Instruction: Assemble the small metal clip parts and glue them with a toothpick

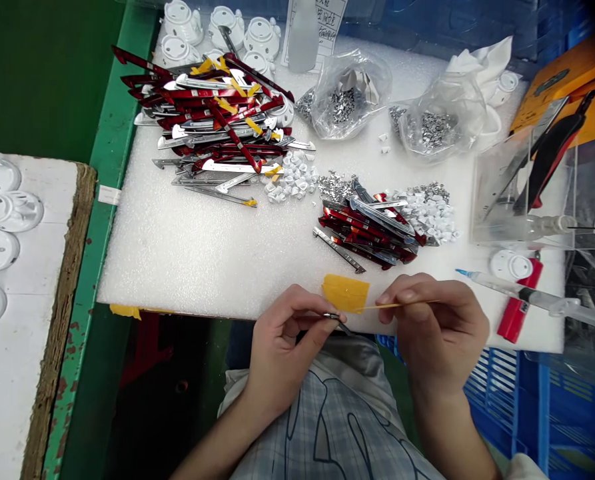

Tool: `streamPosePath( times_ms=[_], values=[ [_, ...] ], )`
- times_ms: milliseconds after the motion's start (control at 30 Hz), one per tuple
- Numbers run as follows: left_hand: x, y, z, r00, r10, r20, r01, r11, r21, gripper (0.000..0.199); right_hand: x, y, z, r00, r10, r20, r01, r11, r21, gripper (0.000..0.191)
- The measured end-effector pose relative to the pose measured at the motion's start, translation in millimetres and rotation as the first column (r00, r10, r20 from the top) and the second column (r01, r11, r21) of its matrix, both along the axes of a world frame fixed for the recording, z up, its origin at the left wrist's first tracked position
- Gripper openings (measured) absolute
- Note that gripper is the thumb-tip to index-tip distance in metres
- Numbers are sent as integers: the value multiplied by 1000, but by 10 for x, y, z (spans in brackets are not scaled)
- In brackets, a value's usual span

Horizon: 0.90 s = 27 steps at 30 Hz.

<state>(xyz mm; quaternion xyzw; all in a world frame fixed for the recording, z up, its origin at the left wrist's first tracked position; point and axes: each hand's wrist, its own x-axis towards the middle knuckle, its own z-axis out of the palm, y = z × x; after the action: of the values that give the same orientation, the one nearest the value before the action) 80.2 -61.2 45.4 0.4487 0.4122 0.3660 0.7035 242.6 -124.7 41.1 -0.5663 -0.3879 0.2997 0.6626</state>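
Small metal piece was gripped between fingers of left hand, and thin yellow stick was held by right hand, near yellow tape.

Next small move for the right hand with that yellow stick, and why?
Probably ease the thin yellow stick in the right hand leftward onto the small metal piece pinched in the left hand. Its visible tip stops just short of that piece, next to the yellow tape, and both hands are already poised there.
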Motion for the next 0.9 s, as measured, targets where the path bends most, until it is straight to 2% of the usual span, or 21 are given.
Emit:
streamPosePath(
  times_ms=[133, 533, 900],
  values=[
    [-4, 3, -3, 1000, -7, -17, 7, 1000, 29, 17, -30, 17, -18, 997, 66, -29, -66, 998, 19, 5],
    [-8, -13, -17, 999, 21, 46, -22, 1000, 12, 9, -30, 37, -43, 992, 121, -30, -119, 991, 53, 13],
    [-12, -24, -44, 994, 38, 98, -40, 999, 22, 24, -31, 39, -37, 991, 129, -46, -127, 991, 50, 13]
  ],
)
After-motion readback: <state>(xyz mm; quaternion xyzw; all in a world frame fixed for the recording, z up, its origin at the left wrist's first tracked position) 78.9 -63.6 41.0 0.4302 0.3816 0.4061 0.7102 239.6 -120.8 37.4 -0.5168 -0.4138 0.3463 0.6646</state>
